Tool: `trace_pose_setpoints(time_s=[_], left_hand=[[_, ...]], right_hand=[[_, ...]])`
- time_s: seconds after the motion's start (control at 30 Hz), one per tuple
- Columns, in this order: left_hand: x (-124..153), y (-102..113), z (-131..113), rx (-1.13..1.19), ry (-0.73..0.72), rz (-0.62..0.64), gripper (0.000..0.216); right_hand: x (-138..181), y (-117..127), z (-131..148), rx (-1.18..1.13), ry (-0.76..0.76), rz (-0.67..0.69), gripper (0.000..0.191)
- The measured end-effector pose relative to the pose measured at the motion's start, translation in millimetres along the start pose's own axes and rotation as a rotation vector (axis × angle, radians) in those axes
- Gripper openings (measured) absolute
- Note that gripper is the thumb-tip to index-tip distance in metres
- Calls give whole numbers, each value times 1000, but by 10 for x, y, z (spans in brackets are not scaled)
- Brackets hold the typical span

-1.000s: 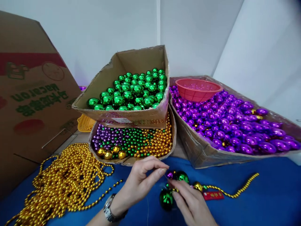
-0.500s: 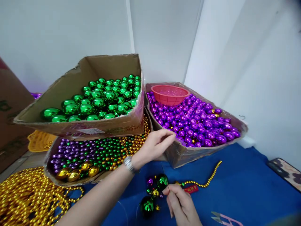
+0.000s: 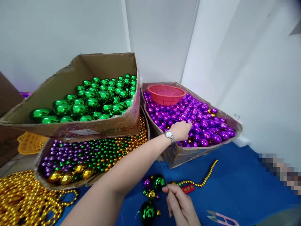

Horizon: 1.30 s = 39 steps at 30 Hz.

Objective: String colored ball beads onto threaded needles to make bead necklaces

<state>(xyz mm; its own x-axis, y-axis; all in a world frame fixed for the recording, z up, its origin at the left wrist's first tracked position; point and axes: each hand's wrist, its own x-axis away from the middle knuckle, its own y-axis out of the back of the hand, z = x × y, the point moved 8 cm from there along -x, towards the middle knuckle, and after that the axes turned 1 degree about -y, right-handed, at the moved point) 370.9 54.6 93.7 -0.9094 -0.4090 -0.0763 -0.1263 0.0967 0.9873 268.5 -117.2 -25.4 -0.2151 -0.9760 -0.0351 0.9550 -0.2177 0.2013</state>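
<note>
My left hand [image 3: 180, 131] reaches across into the cardboard box of purple balls [image 3: 202, 121], its fingers curled down among the balls near the box's front edge; what they grip is hidden. My right hand [image 3: 180, 204] rests low on the blue cloth [image 3: 235, 188], pinching a thin wire at a strung cluster [image 3: 152, 193] of green, purple and gold beads. A large green ball [image 3: 147, 212] lies at the cluster's near end. A gold bead strand [image 3: 204, 179] with a red tag [image 3: 188, 189] trails right from the cluster.
A box of green balls [image 3: 94, 100] sits stacked over a tray of small mixed beads [image 3: 94, 153]. A red basket [image 3: 167, 94] rests on the purple balls. Gold bead strings [image 3: 25, 201] are heaped at left. Pink snips [image 3: 221, 218] lie at the bottom right. A yellow basket [image 3: 29, 142] is behind.
My left hand left the bead cluster and moved up and right into the purple-ball box. The view swung right. My right hand kept its pinch at the cluster.
</note>
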Motion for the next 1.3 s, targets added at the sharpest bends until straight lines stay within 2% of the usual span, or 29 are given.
trace_pose_setpoints(time_s=[0.17,0.3,0.4,0.53,0.7,0.77,0.83,0.9,0.97,1.03,1.13,1.2,1.3], left_hand=[[22,-49,-14,2,-90,107,38],[-63,-102,-60,-5,-67,123,38],[-74,-109,-110,-6,-72,103,42],[-28,-70,-141,17,-105,61,36],[61,54,-175,119,-135,3,32],[145,189,-156,184,-110,-79,38],[329,436,-124,292,-105,-268,39],[652,694,-57,466,-108,-492,31],[1041,793,75,737,-66,-613,24],[1430,677,262,1089,58,-631,25],[1997,295,513,1534,294,-635,26],[2341,48,654,1709,449,-688,25],[2725,-190,788,1812,607,-772,26]], right_hand=[[-74,-136,102,60,38,98,46],[-45,-129,75,61,56,16,44],[-19,-88,-2,17,41,-28,43],[-21,-50,-73,-44,1,-17,44],[11,50,68,-28,59,6,32],[26,136,153,-31,97,-17,28],[36,215,218,-50,118,-39,26],[49,261,267,-77,124,-45,25],[65,267,300,-86,116,-28,25],[84,251,329,-51,117,-7,26],[100,188,351,114,130,32,26],[102,113,353,244,166,69,23],[98,-27,335,350,254,125,21]])
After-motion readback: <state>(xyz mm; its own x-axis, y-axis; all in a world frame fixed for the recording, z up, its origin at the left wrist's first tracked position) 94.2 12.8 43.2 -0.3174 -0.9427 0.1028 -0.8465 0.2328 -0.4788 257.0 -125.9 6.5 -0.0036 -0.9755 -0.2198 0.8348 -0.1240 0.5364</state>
